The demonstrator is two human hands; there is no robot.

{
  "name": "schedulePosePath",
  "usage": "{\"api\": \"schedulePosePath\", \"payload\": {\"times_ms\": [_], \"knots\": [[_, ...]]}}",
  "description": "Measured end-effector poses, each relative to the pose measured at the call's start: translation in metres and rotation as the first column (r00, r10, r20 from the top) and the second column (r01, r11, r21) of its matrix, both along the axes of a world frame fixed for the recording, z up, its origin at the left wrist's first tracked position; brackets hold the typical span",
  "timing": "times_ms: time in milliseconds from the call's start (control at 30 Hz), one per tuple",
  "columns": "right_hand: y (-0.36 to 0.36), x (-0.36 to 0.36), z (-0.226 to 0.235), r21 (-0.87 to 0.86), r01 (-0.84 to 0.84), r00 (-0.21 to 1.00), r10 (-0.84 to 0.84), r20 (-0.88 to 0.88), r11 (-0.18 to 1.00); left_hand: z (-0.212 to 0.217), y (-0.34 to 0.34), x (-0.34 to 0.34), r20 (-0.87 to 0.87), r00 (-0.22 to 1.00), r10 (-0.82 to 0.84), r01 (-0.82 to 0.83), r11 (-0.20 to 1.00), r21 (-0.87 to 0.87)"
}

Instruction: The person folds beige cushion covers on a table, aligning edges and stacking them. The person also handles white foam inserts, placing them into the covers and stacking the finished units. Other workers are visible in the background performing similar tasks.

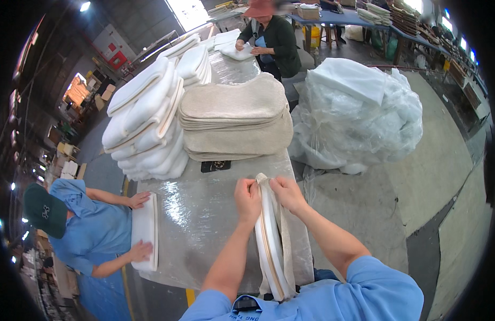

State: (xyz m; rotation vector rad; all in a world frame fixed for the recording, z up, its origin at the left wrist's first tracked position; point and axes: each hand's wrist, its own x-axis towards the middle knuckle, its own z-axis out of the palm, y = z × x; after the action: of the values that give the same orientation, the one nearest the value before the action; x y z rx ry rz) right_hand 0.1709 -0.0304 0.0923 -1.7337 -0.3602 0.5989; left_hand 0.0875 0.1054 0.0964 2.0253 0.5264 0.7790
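Upright on its long edge before me stands a white foam pad (262, 235), partly inside a beige fabric cushion cover (286, 251). A tan zipper strip runs along the opening, and white padding shows beside it. At the far end of the cover, my left hand (248, 200) is closed on the fabric at the left side of the opening. My right hand (288, 193) pinches the cover's edge on the right, close to the left hand. The fingertips of both hands are partly hidden by the fabric.
Beyond my hands rises a stack of beige cushion covers (234, 107), with white pads (146, 117) piled left of it. A co-worker (87, 224) at left presses a white pad; another person (274, 43) works at the far end. Right of the plastic-covered table (204, 235) sits a large plastic-wrapped bundle (360, 123).
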Motion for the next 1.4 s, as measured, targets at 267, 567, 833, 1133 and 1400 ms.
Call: {"api": "schedulePosePath", "payload": {"times_ms": [267, 567, 833, 1133, 1400], "knots": [[0.014, 0.022, 0.019, -0.279, -0.308, 0.882, 0.383, 0.275, 0.91, -0.012, 0.015, 0.006, 0.0, 1.0, -0.01, 0.01, 0.999, -0.034], [0.031, 0.012, 0.026, -0.309, -0.35, 0.659, 0.467, 0.589, 0.884, -0.044, 0.014, 0.006, 0.289, 0.957, -0.027, 0.18, 0.836, -0.519], [0.049, 0.006, 0.043, -0.489, -0.44, 0.482, 0.657, 0.579, 0.753, -0.063, 0.011, -0.01, 0.33, 0.944, 0.021, 0.174, 0.817, -0.549], [0.039, -0.006, 0.038, -0.349, -0.533, 0.412, 0.597, 0.688, 0.771, -0.066, 0.01, -0.017, 0.36, 0.93, 0.071, 0.17, 0.786, -0.595], [0.061, 0.05, -0.013, 0.223, -0.246, 0.965, 0.26, -0.033, 0.943, -0.059, 0.008, -0.024, 0.28, 0.959, 0.048, 0.118, 0.831, -0.544]]}}
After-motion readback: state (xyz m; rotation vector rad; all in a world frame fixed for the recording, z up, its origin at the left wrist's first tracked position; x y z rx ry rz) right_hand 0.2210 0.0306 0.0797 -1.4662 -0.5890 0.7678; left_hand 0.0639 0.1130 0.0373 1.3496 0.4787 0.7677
